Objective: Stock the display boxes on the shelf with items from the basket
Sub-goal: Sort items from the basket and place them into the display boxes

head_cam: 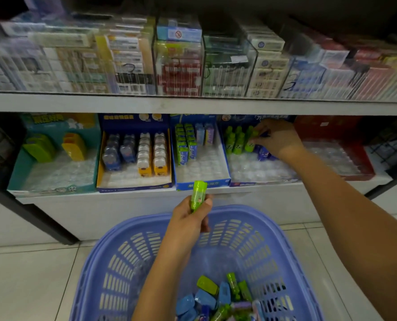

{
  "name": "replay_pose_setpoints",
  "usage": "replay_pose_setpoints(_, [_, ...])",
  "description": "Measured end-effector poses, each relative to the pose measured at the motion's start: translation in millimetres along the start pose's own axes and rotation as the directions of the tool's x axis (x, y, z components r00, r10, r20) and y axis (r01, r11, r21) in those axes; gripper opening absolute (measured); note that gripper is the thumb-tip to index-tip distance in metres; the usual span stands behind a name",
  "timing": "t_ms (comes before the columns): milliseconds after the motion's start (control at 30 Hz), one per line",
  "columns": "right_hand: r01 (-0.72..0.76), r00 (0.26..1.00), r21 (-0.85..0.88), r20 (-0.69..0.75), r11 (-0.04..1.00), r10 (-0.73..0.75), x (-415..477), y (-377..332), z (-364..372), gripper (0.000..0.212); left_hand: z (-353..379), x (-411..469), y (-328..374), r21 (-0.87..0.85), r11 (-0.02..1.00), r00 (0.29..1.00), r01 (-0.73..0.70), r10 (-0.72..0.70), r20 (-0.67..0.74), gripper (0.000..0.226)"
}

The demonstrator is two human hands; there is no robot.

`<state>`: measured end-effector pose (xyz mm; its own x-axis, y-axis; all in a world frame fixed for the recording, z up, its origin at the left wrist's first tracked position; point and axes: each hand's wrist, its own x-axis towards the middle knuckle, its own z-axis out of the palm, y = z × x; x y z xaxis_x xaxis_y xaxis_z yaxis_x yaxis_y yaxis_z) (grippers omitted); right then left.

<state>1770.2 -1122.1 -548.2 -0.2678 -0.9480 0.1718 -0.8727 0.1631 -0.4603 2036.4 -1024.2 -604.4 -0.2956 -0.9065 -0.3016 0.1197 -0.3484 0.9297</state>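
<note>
The purple basket (123, 262) sits lowest in view, on the tiled floor. Its bottom holds a loose heap of stock (218, 295): blue and green cased pieces and several green tubes, so plenty is left to put out.

Above the basket's far rim, the left hand (188, 218) grips one green tube (198, 195) with fingers and thumb closed round its lower half. The cap points up toward the shelf edge. This tube is not yet in any box.

On the lower shelf stand five display boxes. The teal box (14, 179) holds only a few green and yellow pieces at the back. The yellow-lined box (132, 185) is about half filled, and the blue box (202, 185) has rows at the back and bare tray in front. The red box (332, 126) looks empty of stock.

The right hand (276, 140) reaches into the fourth box (262, 179), fingers bent down onto the right end of the green tube rows (235, 141). Whether they pinch a tube there or merely touch one, I cannot tell, since the fingers hide it. That box's front tray is bare as well.

Judged from this, the restocking is partway at most.
</note>
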Motion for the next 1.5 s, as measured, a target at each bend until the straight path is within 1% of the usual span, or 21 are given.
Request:
replay_pose_setpoints(133, [0.019,0.997,0.0,0.069,1.0,-0.019,16,6,2,0.033,-1,3,2,-0.098,0.994,0.999,0.045,-0.045,0.0,0.03])
replay_pose_setpoints(300, [0.084,0.978,-0.145,0.201,0.986,-0.054,28,14,-3,0.04,3,12,5,-0.277,0.944,0.983,0.181,-0.175,0.046,0.043])
replay_pose_setpoints(400, [0.082,0.977,-0.163,0.209,0.983,-0.047,29,12,0,0.038,6,15,5,-0.317,0.925,0.978,0.209,-0.202,0.055,0.044])
replay_pose_setpoints(533, [0.069,0.967,-0.24,0.256,0.968,-0.005,32,1,-2,0.039,11,14,8,-0.349,0.901,0.966,0.259,-0.243,0.091,0.042])
replay_pose_setpoints(633, [0.055,0.955,-0.292,0.296,0.955,0.035,28,-8,-5,0.043,12,10,13,-0.382,0.887,0.965,0.258,-0.22,0.142,0.04])
replay_pose_setpoints(700, [0.072,0.972,-0.341,0.234,0.937,0.011,15,-14,-6,0.048,9,7,15,-0.381,0.898,0.973,0.218,-0.169,0.158,0.036])
replay_pose_setpoints(733, [0.058,0.988,-0.292,0.155,0.955,-0.012,5,-16,-8,0.047,6,5,14,-0.367,0.911,0.978,0.189,-0.141,0.155,0.034])
replay_pose_setpoints(800, [0.032,0.999,-0.031,0.008,0.999,-0.032,-22,-25,-15,0.039,2,1,13,-0.294,0.947,0.987,0.133,-0.1,0.126,0.029])
replay_pose_setpoints(833, [0.069,0.998,0.103,0.001,0.992,-0.07,-39,-31,-19,0.033,0,-1,12,-0.212,0.973,0.993,0.085,-0.065,0.1,0.026])
replay_pose_setpoints(867, [0.117,0.99,0.195,0.052,0.974,-0.13,-56,-38,-23,0.027,-1,-2,11,-0.095,0.995,0.997,0.021,-0.014,0.075,0.024])
replay_pose_setpoints(900, [0.163,0.968,0.261,0.142,0.951,-0.205,-73,-46,-26,0.024,-2,-4,11,0.042,0.998,0.996,-0.056,0.053,0.067,0.023])
replay_pose_setpoints(933, [0.189,0.931,0.309,0.245,0.932,-0.27,-88,-56,-27,0.024,-2,-6,11,0.161,0.978,0.99,-0.132,0.12,0.079,0.022])
replay_pose_setpoints(967, [0.196,0.889,0.327,0.338,0.925,-0.308,-100,-65,-26,0.027,-1,-8,12,0.235,0.951,0.979,-0.199,0.183,0.089,0.016])
replay_pose_setpoints(1000, [0.201,0.855,0.316,0.405,0.927,-0.324,-109,-72,-23,0.03,1,-10,14,0.254,0.936,0.969,-0.244,0.229,0.089,0.007])
replay_pose_setpoints(1033, [0.208,0.836,0.295,0.44,0.933,-0.326,-114,-77,-19,0.031,1,-12,14,0.26,0.924,0.96,-0.281,0.27,0.077,0.006])
replay_pose_setpoints(1067, [0.209,0.831,0.28,0.453,0.937,-0.321,-117,-78,-16,0.032,1,-14,14,0.26,0.916,0.952,-0.306,0.302,0.058,0.012])
replay_pose_setpoints(1167, [0.158,0.852,0.314,0.436,0.936,-0.29,-124,-77,-12,0.035,0,-16,16,0.212,0.917,0.94,-0.339,0.342,0.025,0.018])
replay_pose_setpoints(1267, [0.096,0.899,0.447,0.345,0.889,-0.271,-133,-76,-7,0.038,3,-19,17,0.078,0.942,0.946,-0.325,0.326,0.007,0.015])
replay_pose_setpoints(1333, [0.099,0.929,0.517,0.258,0.85,-0.265,-139,-79,-2,0.04,6,-19,15,-0.01,0.955,0.955,-0.297,0.297,0.011,0.016])
replay_pose_setpoints(1433, [0.18,0.939,0.447,0.186,0.876,-0.288,-144,-85,4,0.045,10,-19,10,-0.115,0.963,0.968,-0.245,0.25,0.03,0.025])
replay_pose_setpoints(1500, [0.214,0.925,0.366,0.221,0.906,-0.308,-144,-85,2,0.047,11,-18,8,-0.169,0.962,0.969,-0.215,0.232,0.089,0.022])
